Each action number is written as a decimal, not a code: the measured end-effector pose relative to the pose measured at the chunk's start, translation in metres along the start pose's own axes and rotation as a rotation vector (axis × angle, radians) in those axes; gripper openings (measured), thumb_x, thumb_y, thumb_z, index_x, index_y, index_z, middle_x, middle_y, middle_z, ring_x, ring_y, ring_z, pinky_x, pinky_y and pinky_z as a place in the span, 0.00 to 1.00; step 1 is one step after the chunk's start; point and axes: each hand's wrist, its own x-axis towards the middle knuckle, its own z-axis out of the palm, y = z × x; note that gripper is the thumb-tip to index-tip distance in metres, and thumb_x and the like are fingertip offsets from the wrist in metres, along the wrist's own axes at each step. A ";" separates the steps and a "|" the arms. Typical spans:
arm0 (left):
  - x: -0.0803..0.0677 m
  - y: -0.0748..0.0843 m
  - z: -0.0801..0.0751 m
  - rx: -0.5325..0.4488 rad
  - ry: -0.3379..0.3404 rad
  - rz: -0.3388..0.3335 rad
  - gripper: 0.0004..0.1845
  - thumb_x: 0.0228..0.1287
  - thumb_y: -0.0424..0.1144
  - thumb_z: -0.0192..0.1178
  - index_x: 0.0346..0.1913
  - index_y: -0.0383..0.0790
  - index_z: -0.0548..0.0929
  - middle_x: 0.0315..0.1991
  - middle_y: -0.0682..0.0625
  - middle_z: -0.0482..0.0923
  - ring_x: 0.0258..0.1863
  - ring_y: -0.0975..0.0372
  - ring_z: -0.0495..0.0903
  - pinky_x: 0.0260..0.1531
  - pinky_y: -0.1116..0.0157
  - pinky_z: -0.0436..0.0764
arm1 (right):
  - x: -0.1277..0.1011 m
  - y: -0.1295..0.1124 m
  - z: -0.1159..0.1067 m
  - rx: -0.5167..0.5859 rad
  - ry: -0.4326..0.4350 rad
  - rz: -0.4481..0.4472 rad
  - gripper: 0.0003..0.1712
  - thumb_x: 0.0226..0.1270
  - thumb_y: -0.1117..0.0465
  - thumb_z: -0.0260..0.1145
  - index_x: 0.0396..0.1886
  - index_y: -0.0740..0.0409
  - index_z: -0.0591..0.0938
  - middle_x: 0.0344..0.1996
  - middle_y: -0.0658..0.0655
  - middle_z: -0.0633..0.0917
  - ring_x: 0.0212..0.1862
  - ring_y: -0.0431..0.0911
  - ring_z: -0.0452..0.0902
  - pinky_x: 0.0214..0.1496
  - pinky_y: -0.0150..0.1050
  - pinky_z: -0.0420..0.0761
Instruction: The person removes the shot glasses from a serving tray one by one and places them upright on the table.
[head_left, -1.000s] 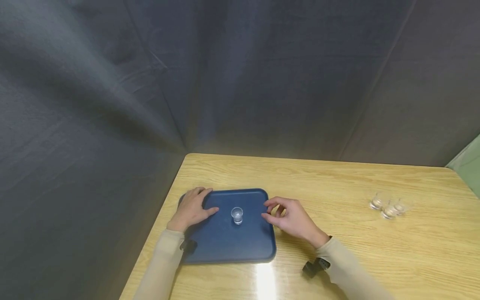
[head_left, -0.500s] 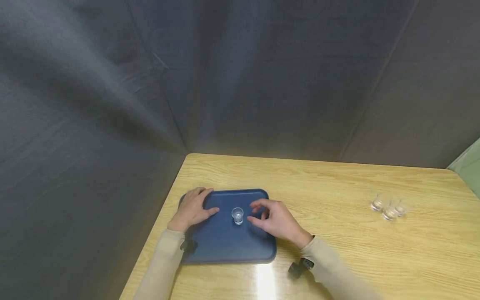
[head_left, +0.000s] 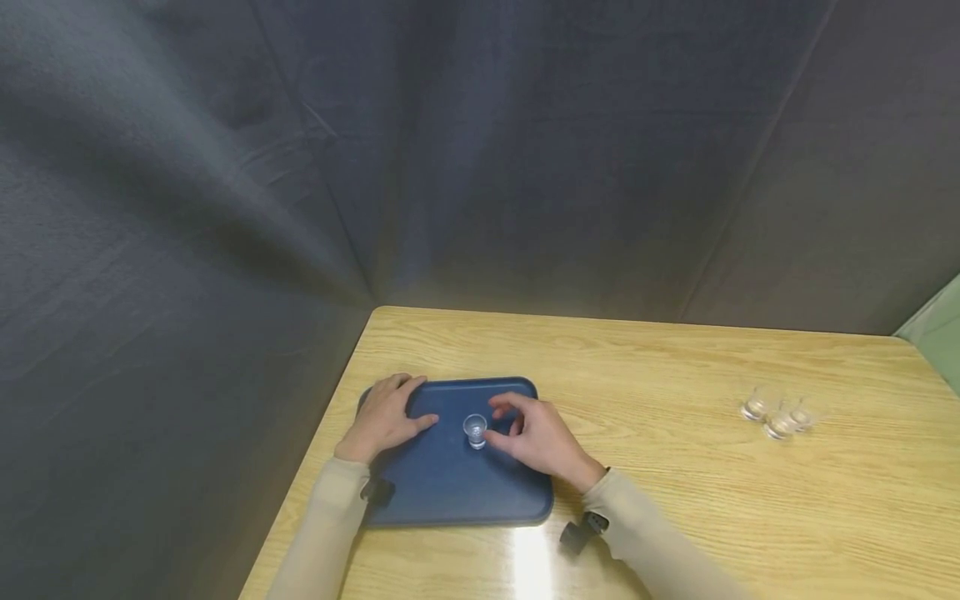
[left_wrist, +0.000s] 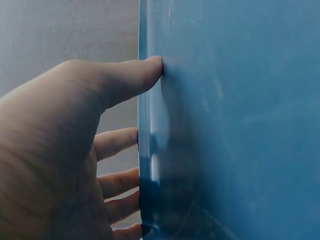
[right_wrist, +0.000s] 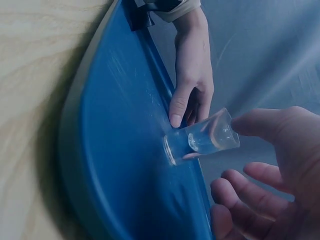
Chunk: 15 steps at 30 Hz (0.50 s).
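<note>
A small clear shot glass (head_left: 475,430) stands upright on a dark blue tray (head_left: 457,492). My left hand (head_left: 382,423) holds the tray at its left edge. In the left wrist view its thumb (left_wrist: 145,72) lies over the rim, while its fingers (left_wrist: 117,185) meet the outer side. Over the tray's right part, my right hand (head_left: 534,433) reaches in from the right, thumb and fingers curved and parted. The right wrist view puts the thumb tip (right_wrist: 245,123) right by the mouth of the glass; whether it touches cannot be told. The other fingers stay apart from the glass.
Three more clear shot glasses (head_left: 780,423) stand close together on the right part of the light wooden table (head_left: 645,367). Dark cloth (head_left: 525,167) hangs behind the table and along its left side.
My right hand has moved left, from the tray's right edge to beside the shot glass. The left hand and the tray have stayed in place.
</note>
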 end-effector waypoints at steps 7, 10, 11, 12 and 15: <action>0.000 0.000 0.000 0.004 0.000 -0.004 0.43 0.68 0.58 0.70 0.80 0.45 0.70 0.78 0.37 0.68 0.79 0.39 0.64 0.78 0.36 0.65 | 0.001 -0.005 0.004 0.012 -0.019 -0.002 0.23 0.63 0.55 0.81 0.55 0.58 0.88 0.43 0.54 0.91 0.24 0.35 0.78 0.23 0.30 0.78; 0.001 0.000 0.000 0.004 -0.001 -0.005 0.43 0.68 0.58 0.70 0.80 0.45 0.70 0.78 0.38 0.68 0.79 0.40 0.64 0.78 0.36 0.65 | 0.001 -0.006 0.007 0.011 -0.018 -0.005 0.21 0.63 0.55 0.81 0.53 0.55 0.89 0.41 0.53 0.91 0.24 0.35 0.78 0.23 0.30 0.78; 0.001 0.000 0.000 0.003 0.000 -0.005 0.43 0.68 0.58 0.70 0.80 0.45 0.70 0.78 0.38 0.68 0.79 0.40 0.64 0.78 0.36 0.65 | 0.001 -0.005 0.007 0.009 -0.019 -0.007 0.21 0.63 0.55 0.81 0.53 0.55 0.89 0.39 0.52 0.91 0.24 0.35 0.77 0.23 0.30 0.78; 0.001 0.000 0.000 0.003 -0.001 -0.004 0.43 0.68 0.58 0.70 0.80 0.45 0.70 0.78 0.38 0.68 0.79 0.40 0.64 0.78 0.36 0.65 | 0.001 -0.005 0.008 0.010 -0.019 -0.007 0.21 0.63 0.55 0.81 0.53 0.55 0.89 0.39 0.52 0.90 0.24 0.35 0.77 0.23 0.30 0.78; 0.001 0.000 0.000 0.003 0.001 -0.002 0.43 0.68 0.58 0.70 0.80 0.45 0.70 0.78 0.37 0.68 0.79 0.40 0.64 0.78 0.36 0.65 | 0.001 -0.004 0.011 0.008 -0.024 -0.009 0.21 0.63 0.54 0.81 0.53 0.54 0.89 0.38 0.51 0.90 0.23 0.35 0.77 0.23 0.30 0.78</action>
